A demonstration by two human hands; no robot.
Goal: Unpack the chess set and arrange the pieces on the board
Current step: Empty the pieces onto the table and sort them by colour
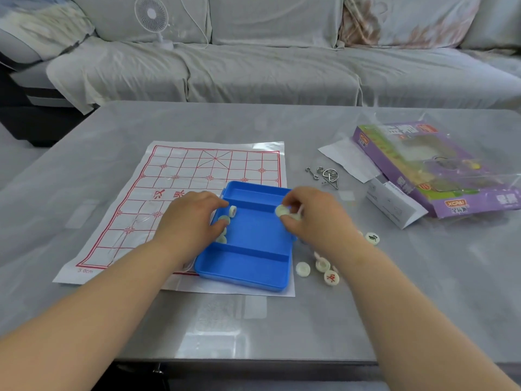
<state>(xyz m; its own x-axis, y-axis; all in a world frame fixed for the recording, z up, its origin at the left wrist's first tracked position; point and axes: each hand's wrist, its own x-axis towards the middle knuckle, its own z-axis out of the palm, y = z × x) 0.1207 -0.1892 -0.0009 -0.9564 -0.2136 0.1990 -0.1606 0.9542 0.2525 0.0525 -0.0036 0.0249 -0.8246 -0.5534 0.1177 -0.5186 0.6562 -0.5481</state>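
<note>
1. The table (282, 320) edge is nearest, with both forearms reaching out over it.
2. Loose pieces (331, 277) lie on the table just right of the box (245, 280), some face up and some face down. They are probably parked there so the grid stays free.
3. The open box sits on the near right corner of the board (174, 176) and covers some squares. It will likely need lifting off before the pieces are set out.
4. The left hand (191, 218) curls its fingers and thumb round a few pieces (224, 220) at the left end of the middle compartment, one of them tipped on edge.
5. The right hand (313, 215) pinches one piece (282, 210) at that compartment's right end and seems to be lifting it out. The near compartment looks emptied.
6. No pieces show on the board, so unpacking seems nearly finished and arranging not yet begun.
7. Further right lie a wire puzzle (327, 174) and a purple carton (439, 165), well apart from the set.
8. Beyond the table are a sofa (253, 69) and a fan (152, 15).
</note>
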